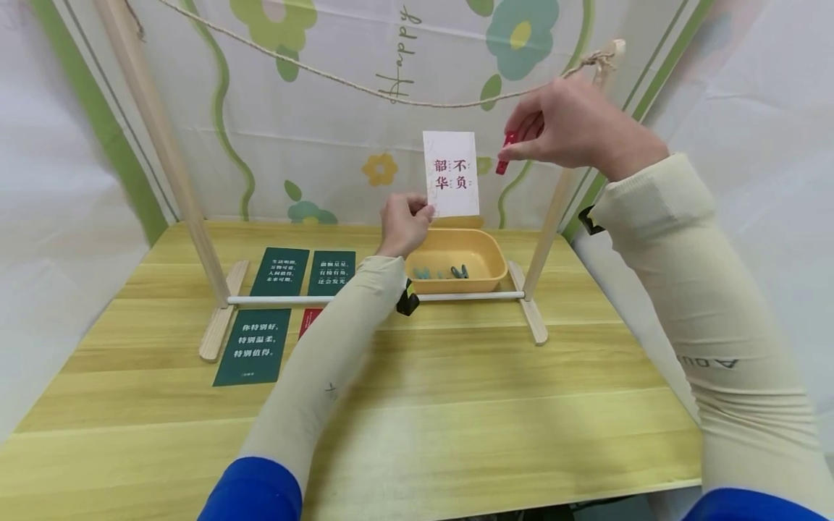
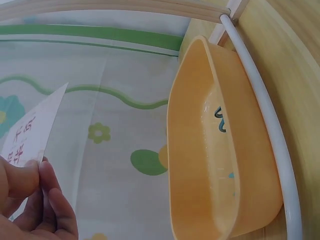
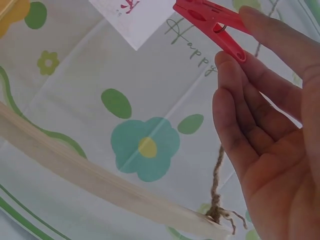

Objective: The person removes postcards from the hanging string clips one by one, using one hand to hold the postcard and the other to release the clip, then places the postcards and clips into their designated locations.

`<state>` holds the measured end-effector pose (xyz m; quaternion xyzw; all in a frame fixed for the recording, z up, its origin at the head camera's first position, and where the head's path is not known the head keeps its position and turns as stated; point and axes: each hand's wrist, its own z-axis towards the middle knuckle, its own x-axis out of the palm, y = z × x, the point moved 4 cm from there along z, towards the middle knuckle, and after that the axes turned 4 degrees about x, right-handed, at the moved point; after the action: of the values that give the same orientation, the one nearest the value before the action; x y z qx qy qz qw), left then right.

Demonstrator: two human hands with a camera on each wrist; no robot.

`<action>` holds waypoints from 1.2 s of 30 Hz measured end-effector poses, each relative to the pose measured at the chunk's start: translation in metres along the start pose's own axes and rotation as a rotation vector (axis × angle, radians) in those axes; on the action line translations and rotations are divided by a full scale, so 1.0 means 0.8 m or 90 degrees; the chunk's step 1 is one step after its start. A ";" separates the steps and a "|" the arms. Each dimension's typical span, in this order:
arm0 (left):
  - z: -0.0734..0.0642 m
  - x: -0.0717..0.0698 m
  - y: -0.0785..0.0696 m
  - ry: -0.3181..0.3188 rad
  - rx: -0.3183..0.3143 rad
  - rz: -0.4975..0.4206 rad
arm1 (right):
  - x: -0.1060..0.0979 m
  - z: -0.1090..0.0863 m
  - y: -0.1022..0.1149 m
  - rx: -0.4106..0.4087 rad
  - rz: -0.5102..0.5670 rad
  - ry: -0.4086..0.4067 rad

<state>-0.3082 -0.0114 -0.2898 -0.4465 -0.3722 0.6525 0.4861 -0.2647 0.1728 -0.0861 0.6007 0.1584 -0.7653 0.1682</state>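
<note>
My left hand [image 1: 405,223] pinches a white card [image 1: 451,174] with red Chinese characters by its lower left edge, holding it upright in the air. To its right, my right hand [image 1: 570,126] pinches a red clothespin [image 1: 507,153] between thumb and fingers. In the right wrist view the clothespin [image 3: 212,26] points toward the card's corner [image 3: 135,30], apart from it. A twine rope [image 1: 365,88] sags above the card. Below the card sits a yellow basin [image 1: 456,286] with several teal clothespins [image 1: 460,271] inside.
The rope is tied to a wooden frame with posts [image 1: 159,145] and a white crossbar [image 1: 469,296]. Dark green cards [image 1: 253,347] and a red card [image 1: 309,318], partly behind my left arm, lie on the wooden table [image 1: 456,405]. Behind hangs a flowered curtain [image 1: 365,43].
</note>
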 end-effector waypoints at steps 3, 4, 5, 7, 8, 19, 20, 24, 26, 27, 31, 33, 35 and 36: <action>-0.002 -0.003 0.003 0.003 -0.005 0.003 | 0.009 0.001 -0.002 -0.002 0.010 0.009; -0.003 -0.003 0.004 0.003 -0.007 0.004 | 0.012 0.001 -0.003 -0.002 0.014 0.011; -0.003 -0.004 0.005 0.003 -0.008 0.008 | 0.015 0.001 -0.003 -0.005 0.017 0.012; -0.003 -0.006 0.007 0.002 -0.013 0.011 | 0.021 0.001 -0.004 -0.010 0.024 0.014; -0.003 -0.007 0.008 0.000 -0.014 0.013 | 0.023 0.001 -0.004 -0.012 0.030 0.016; -0.010 -0.018 0.013 0.011 -0.016 0.032 | 0.056 0.001 -0.009 -0.014 0.054 0.052; -0.011 -0.019 0.014 0.013 -0.014 0.036 | 0.059 0.000 -0.010 -0.008 0.055 0.058; -0.014 -0.020 0.016 0.021 -0.008 0.039 | 0.071 -0.001 -0.015 0.004 0.061 0.073; -0.015 -0.021 0.017 0.025 -0.011 0.034 | 0.077 -0.002 -0.016 0.003 0.064 0.079; -0.016 -0.022 0.017 0.027 -0.012 0.034 | 0.081 -0.002 -0.017 0.003 0.066 0.082; -0.021 -0.023 0.019 0.040 -0.019 0.025 | 0.092 -0.001 -0.019 -0.003 0.068 0.084; -0.024 -0.025 0.019 0.046 -0.022 0.026 | 0.097 0.000 -0.021 -0.010 0.068 0.078; -0.026 -0.026 0.020 0.050 -0.027 0.026 | 0.101 0.001 -0.021 -0.018 0.068 0.074; -0.028 -0.026 0.021 0.051 -0.029 0.026 | 0.104 0.001 -0.021 -0.021 0.069 0.073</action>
<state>-0.2897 -0.0346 -0.3078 -0.4913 -0.3579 0.6351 0.4766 -0.2915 0.1819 -0.1659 0.6484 0.1478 -0.7168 0.2096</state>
